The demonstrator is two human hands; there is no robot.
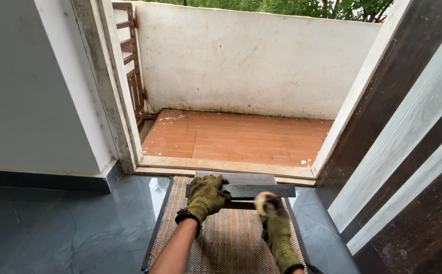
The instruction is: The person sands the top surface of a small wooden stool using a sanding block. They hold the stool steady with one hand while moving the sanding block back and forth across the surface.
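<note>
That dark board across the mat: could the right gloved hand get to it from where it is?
Probably yes: the right hand sits just below the dark board, nothing between them, while the left hand grips its other end.

The head camera looked down and forward from close above the woven mat (231, 238), facing the far balcony wall (251, 61).
</note>
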